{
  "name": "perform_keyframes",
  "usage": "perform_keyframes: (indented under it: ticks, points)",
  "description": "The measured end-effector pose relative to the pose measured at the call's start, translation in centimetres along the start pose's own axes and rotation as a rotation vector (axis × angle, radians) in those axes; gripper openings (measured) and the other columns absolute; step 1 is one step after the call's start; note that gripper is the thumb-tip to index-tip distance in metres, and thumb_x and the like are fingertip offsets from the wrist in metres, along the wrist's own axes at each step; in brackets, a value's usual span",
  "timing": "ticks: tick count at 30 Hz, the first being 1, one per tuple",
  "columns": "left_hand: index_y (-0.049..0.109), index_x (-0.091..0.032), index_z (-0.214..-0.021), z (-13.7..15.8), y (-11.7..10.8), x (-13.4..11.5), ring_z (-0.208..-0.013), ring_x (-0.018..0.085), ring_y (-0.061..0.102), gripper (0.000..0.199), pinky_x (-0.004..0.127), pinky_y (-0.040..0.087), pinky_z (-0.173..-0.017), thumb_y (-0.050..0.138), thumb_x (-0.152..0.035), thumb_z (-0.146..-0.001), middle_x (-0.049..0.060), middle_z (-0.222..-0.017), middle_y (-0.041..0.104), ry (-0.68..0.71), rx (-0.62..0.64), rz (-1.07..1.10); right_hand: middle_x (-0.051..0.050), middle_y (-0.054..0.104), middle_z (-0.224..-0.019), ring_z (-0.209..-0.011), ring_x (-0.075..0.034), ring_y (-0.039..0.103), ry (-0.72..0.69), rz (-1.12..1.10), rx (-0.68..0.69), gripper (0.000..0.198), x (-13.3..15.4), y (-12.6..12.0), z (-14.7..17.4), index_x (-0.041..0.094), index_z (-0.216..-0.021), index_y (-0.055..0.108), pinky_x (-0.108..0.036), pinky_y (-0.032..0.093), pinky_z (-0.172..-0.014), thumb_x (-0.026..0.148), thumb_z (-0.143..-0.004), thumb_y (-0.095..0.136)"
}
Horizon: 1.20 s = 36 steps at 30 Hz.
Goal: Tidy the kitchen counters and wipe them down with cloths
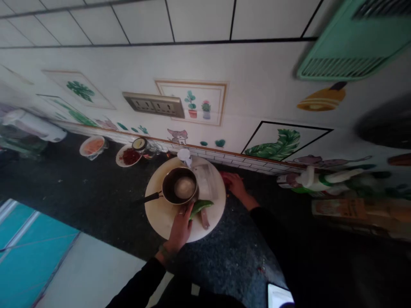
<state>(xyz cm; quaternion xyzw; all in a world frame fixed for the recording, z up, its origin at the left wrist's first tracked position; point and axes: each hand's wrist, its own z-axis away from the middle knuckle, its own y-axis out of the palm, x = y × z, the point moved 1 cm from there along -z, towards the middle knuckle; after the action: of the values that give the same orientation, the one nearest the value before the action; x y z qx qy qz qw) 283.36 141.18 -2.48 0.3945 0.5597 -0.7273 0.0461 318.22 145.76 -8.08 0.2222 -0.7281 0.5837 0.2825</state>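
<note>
My left hand (181, 224) is closed on one end of a long green vegetable (203, 205), perhaps a pepper, over the round pale cutting board (157, 218). Beside its fingertips stands a small saucepan (167, 187) with a pale round thing (185, 188) inside. What looks like a cleaver (205, 182) lies on the board, its brown handle (204, 220) partly under the vegetable. Just past the board's right edge, my right hand (236, 185) has its fingers on a red object (226, 178). Most of that object is hidden, so its kind is unclear.
Behind the pan is a small white container (184, 156). A glass jar (148, 148), a plate of dark red food (129, 156) and a wrapped bowl of orange food (93, 147) line the wall at left. Bottles (316, 179) and packages (340, 208) stand at right.
</note>
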Motion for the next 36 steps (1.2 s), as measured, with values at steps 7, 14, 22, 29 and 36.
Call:
perform_keyframes:
  ticks: [7,14,22,29,36]
  points:
    - [0.035,-0.022,-0.16,0.0,0.7,1.0,-0.13,0.039,0.057,0.082,0.055,0.05,-0.107,0.064,-0.018,-0.083,0.017,-0.146,0.058,0.022,-0.051,0.029,-0.002,0.076,-0.116,-0.111,-0.026,0.068,0.041,-0.167,0.236,0.04,-1.9,-5.6,6.4,0.029,-0.097,0.081,-0.046,0.054,-0.1,0.006,-0.072,0.059]
    - [0.042,-0.019,-0.154,0.2,0.4,1.2,-0.13,0.037,0.058,0.074,0.054,0.05,-0.108,0.067,-0.027,-0.084,0.018,-0.145,0.059,0.034,-0.105,0.065,-0.007,0.068,-0.134,-0.126,-0.028,0.056,0.257,0.125,-0.153,0.062,-1.0,-3.3,0.6,0.024,-0.12,0.075,-0.049,0.043,-0.111,-0.004,-0.069,0.052]
    - [0.071,-0.023,-0.094,0.4,-4.7,0.9,-0.095,0.023,0.069,0.016,0.039,0.059,-0.085,0.055,-0.028,-0.095,0.008,-0.098,0.073,0.002,-0.4,0.175,-0.002,0.071,-0.124,-0.119,-0.026,0.058,0.147,0.001,-0.042,0.059,3.9,1.5,18.8,0.034,-0.113,0.078,-0.047,0.047,-0.104,0.003,-0.075,0.046]
    - [0.068,-0.016,-0.121,-3.4,-12.9,4.9,-0.122,0.033,0.059,0.037,0.05,0.045,-0.11,0.056,-0.013,-0.085,0.017,-0.124,0.068,0.013,-0.384,-0.249,-0.005,0.073,-0.122,-0.117,-0.029,0.062,0.189,-0.019,-0.05,0.051,6.3,3.5,25.0,0.035,-0.108,0.081,-0.052,0.053,-0.1,0.009,-0.078,0.047]
    - [0.07,-0.017,-0.123,-6.2,-14.7,7.3,-0.106,0.029,0.068,0.043,0.04,0.051,-0.095,0.054,-0.012,-0.083,0.014,-0.113,0.074,-0.016,-0.03,-0.36,-0.004,0.072,-0.127,-0.119,-0.028,0.063,0.189,0.024,-0.047,0.058,6.7,3.8,24.6,0.035,-0.113,0.079,-0.053,0.054,-0.103,0.006,-0.074,0.047]
